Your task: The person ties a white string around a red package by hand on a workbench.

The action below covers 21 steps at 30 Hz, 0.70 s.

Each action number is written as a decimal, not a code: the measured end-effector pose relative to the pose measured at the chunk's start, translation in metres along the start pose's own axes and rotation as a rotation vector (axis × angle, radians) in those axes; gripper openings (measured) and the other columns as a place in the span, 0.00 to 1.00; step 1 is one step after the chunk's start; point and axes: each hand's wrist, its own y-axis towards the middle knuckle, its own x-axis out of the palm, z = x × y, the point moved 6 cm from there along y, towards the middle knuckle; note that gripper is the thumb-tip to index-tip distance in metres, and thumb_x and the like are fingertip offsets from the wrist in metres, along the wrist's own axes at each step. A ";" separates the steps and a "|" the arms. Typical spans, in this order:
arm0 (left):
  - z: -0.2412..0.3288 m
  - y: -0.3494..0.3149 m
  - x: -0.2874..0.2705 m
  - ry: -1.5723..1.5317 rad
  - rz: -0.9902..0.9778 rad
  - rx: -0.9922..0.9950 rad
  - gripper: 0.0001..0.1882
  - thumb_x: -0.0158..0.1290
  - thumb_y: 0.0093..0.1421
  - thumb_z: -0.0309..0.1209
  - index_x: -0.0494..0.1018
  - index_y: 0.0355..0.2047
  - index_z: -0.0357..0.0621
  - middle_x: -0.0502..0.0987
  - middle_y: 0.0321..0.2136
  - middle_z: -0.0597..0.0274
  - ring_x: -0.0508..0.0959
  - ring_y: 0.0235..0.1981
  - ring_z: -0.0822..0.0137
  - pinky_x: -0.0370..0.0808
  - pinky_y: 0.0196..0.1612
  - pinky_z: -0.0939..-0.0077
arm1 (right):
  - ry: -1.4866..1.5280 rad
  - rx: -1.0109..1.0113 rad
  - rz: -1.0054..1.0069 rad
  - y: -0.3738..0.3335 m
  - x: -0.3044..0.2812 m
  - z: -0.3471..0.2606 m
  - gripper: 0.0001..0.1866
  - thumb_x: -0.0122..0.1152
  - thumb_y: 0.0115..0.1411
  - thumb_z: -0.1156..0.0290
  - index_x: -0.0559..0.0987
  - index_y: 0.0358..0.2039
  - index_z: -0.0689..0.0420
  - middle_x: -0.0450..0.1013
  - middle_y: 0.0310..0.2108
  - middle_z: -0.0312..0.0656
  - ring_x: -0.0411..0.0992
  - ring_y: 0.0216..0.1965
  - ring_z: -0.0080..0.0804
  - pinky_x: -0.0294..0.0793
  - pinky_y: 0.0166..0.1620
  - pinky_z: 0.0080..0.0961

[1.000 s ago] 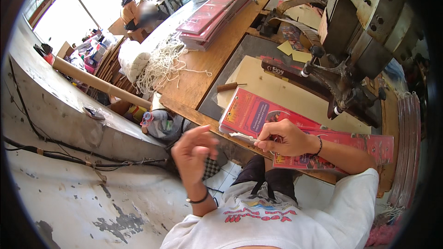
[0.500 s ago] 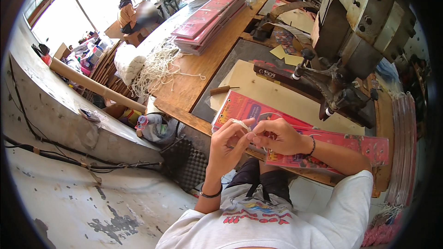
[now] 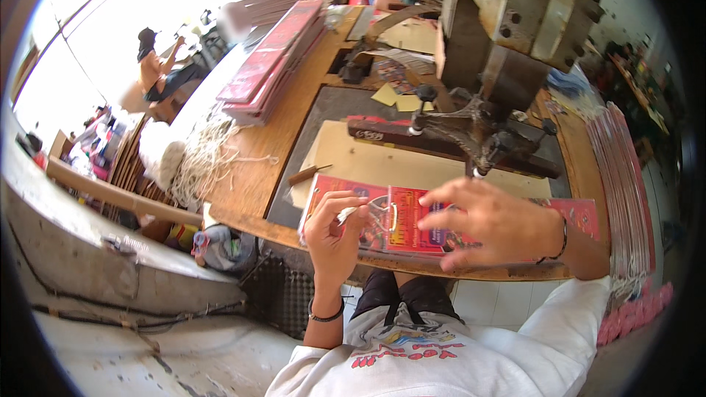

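My left hand (image 3: 334, 229) pinches a white cord (image 3: 346, 213) between thumb and fingers, over the left end of the red printed sheets (image 3: 334, 185). Part of the cord curves across the print beside those fingers. My right hand (image 3: 489, 220) hovers over the right part of the sheets, its fingers spread and holding nothing. It is blurred by motion and hides some of the print. Just beyond the sheets, a small wooden-handled awl (image 3: 303, 174) lies on a cream board (image 3: 353, 154).
A heavy metal press (image 3: 485, 132) stands over the bench. A tall stack of red sheets (image 3: 276, 51) and a heap of white cords (image 3: 206, 154) lie at the left. More bundled sheets (image 3: 621, 184) hang at the right edge. Two people work farther back.
My hands were together at the cord; now the right one has moved away to the right and spread its fingers. The left still pinches the cord. The view has shifted.
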 end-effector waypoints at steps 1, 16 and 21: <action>-0.001 0.002 0.005 -0.074 0.012 -0.009 0.05 0.57 0.62 0.21 0.76 0.36 0.31 0.77 0.37 0.55 0.80 0.29 0.72 0.78 0.28 0.82 | -0.027 0.054 -0.051 -0.018 0.010 0.002 0.37 0.67 0.55 0.50 0.67 0.61 0.54 0.61 0.60 0.54 0.59 0.61 0.54 0.57 0.65 0.50; 0.008 0.016 0.028 0.719 -0.423 0.172 0.36 0.69 0.47 0.43 0.70 0.55 0.44 0.70 0.57 0.53 0.67 0.59 0.51 0.60 0.63 0.53 | -0.107 0.831 0.006 -0.211 0.067 0.061 0.51 0.75 0.42 0.46 0.65 0.65 0.47 0.48 0.71 0.49 0.48 0.70 0.53 0.49 0.69 0.54; -0.006 -0.012 0.059 0.862 -1.020 0.282 0.49 0.68 0.40 0.56 0.68 0.61 0.50 0.60 0.66 0.54 0.56 0.69 0.51 0.48 0.70 0.48 | -0.121 0.850 0.006 -0.204 0.065 0.056 0.45 0.73 0.45 0.47 0.68 0.64 0.44 0.53 0.70 0.45 0.52 0.68 0.49 0.51 0.69 0.49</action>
